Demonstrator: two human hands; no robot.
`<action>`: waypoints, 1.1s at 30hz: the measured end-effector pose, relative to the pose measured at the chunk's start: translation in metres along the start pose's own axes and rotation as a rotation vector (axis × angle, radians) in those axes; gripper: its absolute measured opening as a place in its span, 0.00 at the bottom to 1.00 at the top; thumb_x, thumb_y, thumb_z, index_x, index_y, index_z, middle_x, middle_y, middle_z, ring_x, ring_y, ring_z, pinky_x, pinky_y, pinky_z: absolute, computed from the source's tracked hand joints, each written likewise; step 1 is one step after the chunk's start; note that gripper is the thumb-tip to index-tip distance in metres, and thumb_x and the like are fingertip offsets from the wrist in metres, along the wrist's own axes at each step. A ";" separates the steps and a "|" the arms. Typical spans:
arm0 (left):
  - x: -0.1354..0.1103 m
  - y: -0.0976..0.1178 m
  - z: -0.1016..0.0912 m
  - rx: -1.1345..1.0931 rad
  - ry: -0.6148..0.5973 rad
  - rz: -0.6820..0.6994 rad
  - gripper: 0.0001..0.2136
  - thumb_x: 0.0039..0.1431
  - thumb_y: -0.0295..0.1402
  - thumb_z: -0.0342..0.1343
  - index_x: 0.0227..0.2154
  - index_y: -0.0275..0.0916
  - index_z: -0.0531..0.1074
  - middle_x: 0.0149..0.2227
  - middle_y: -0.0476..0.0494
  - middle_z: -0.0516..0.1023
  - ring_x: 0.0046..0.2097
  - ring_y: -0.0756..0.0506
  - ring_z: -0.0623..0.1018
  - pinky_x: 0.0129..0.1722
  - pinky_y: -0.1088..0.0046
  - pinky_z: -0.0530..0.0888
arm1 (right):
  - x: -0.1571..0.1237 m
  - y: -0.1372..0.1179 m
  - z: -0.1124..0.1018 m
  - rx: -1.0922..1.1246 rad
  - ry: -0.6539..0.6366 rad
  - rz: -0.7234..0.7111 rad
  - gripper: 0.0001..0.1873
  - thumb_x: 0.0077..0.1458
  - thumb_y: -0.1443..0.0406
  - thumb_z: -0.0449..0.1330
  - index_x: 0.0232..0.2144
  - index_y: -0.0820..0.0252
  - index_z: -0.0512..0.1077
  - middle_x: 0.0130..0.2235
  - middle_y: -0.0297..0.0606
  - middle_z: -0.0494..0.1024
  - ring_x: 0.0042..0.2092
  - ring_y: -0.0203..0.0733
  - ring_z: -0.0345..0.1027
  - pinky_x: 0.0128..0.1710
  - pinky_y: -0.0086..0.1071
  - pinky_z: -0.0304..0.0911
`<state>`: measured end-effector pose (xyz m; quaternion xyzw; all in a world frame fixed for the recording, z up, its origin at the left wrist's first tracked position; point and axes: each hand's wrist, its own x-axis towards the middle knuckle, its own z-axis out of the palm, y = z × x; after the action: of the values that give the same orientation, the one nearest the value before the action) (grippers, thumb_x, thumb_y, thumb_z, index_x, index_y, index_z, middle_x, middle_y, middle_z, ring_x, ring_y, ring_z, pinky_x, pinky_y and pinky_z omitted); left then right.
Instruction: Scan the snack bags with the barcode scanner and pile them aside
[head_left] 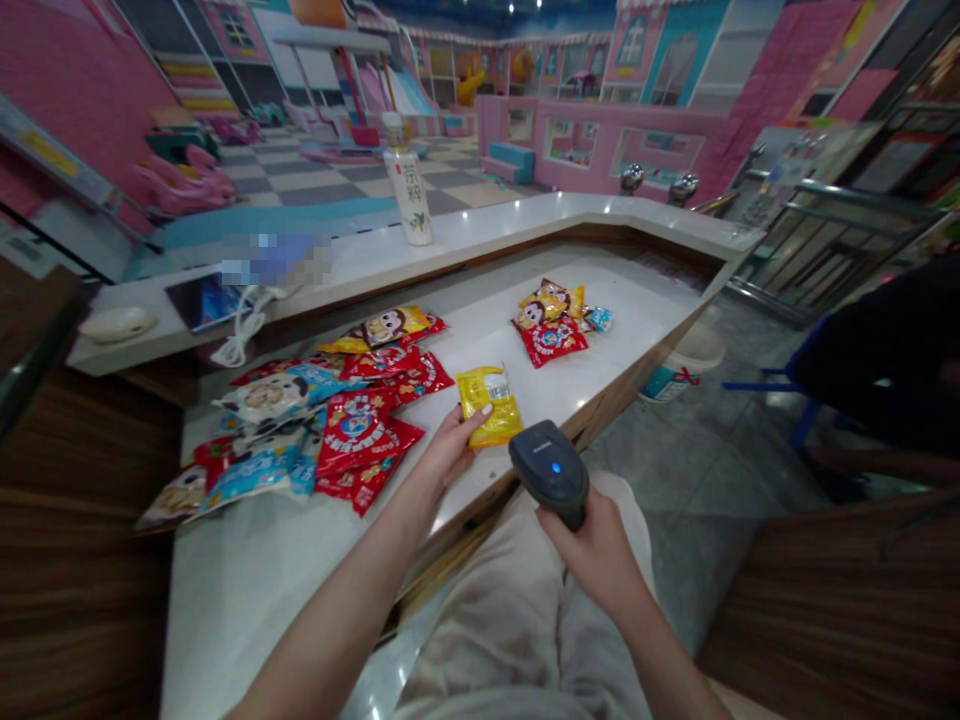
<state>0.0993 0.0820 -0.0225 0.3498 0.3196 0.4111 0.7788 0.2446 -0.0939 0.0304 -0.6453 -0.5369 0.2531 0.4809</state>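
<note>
My left hand [450, 447] pinches a small yellow snack packet [489, 405] by its lower left corner, just above the white counter [247, 570]. My right hand [589, 545] is closed around the grip of a dark grey handheld barcode scanner [550, 472], whose blue light is lit. The scanner head is tilted towards the yellow packet, a short distance from it. Left of my left hand lies a loose heap of red, blue and white snack packets [315, 425]. A smaller heap of red and yellow packets [551, 325] lies farther along the counter.
A raised white ledge [480, 235] runs behind the counter and holds a bottled drink [409, 195], a tablet [202, 302] and a white cable [247, 335]. A white bucket [686, 360] stands on the floor to the right, near a blue chair [795, 400] and a dark-clothed person [877, 370].
</note>
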 end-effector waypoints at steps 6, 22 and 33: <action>0.002 -0.006 -0.001 0.054 -0.015 0.042 0.20 0.50 0.34 0.70 0.45 0.35 0.75 0.47 0.36 0.83 0.45 0.40 0.83 0.50 0.62 0.78 | 0.002 -0.004 0.000 -0.028 0.006 -0.012 0.11 0.54 0.64 0.60 0.39 0.61 0.77 0.32 0.38 0.82 0.34 0.45 0.75 0.36 0.30 0.69; 0.005 0.000 0.003 0.007 0.091 -0.007 0.18 0.52 0.32 0.67 0.46 0.35 0.75 0.46 0.36 0.83 0.44 0.41 0.83 0.48 0.64 0.80 | -0.004 0.004 -0.010 -0.029 0.030 0.006 0.11 0.53 0.63 0.60 0.37 0.62 0.77 0.31 0.37 0.81 0.33 0.45 0.75 0.34 0.30 0.69; 0.134 0.027 0.085 1.092 0.088 0.762 0.29 0.67 0.38 0.49 0.69 0.39 0.53 0.71 0.34 0.55 0.71 0.38 0.57 0.70 0.56 0.54 | -0.007 0.027 -0.022 -0.047 0.105 0.069 0.07 0.52 0.63 0.60 0.31 0.61 0.76 0.28 0.36 0.80 0.31 0.46 0.75 0.31 0.30 0.69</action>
<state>0.2165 0.1853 0.0179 0.7653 0.3677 0.4504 0.2762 0.2736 -0.1071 0.0145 -0.6869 -0.4941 0.2227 0.4841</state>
